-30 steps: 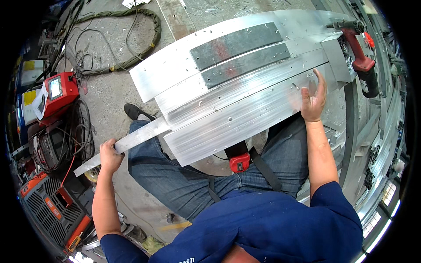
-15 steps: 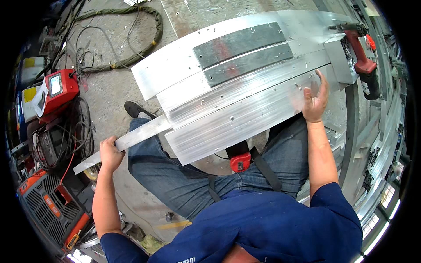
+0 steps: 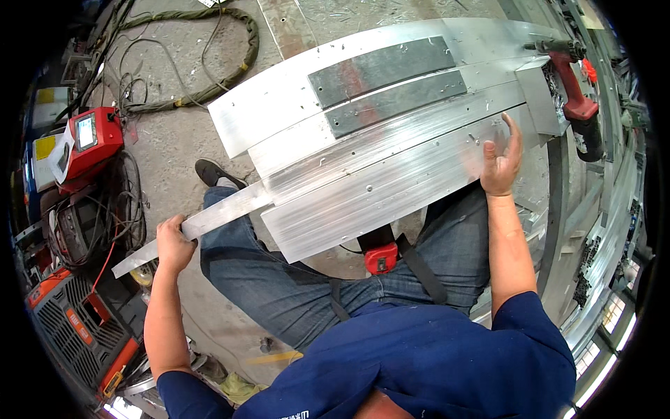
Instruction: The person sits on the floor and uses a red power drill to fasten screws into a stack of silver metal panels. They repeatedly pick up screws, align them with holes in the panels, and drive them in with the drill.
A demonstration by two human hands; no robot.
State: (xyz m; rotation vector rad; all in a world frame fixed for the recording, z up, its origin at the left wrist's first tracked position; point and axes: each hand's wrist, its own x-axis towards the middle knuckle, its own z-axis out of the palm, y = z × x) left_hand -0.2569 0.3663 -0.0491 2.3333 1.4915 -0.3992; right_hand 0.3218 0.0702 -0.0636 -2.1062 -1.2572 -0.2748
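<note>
My left hand (image 3: 174, 244) is closed round a flat narrow metal bar (image 3: 227, 211), whose far end meets the left ends of the silver metal planks. Those long brushed planks (image 3: 335, 216) lie side by side in front of me, with small metal bits scattered over them. Near the right part of the closest plank is my right hand (image 3: 500, 167), its thumb and fingers apart and nothing seen in it; whether it touches the plank I cannot tell. Two dark grey plates (image 3: 380, 72) with drilled holes rest on the farther planks.
At the right, a red and black power tool (image 3: 578, 101) lies beside a silver open box (image 3: 539, 98) of small metal pieces. On the left stand a red device with a screen (image 3: 105, 146), an orange and black machine (image 3: 80, 328) and tangled cables. A thick hose (image 3: 252, 42) curls on the floor.
My left hand and the bar have shifted very slightly to the left. My right hand stays almost where it was.
</note>
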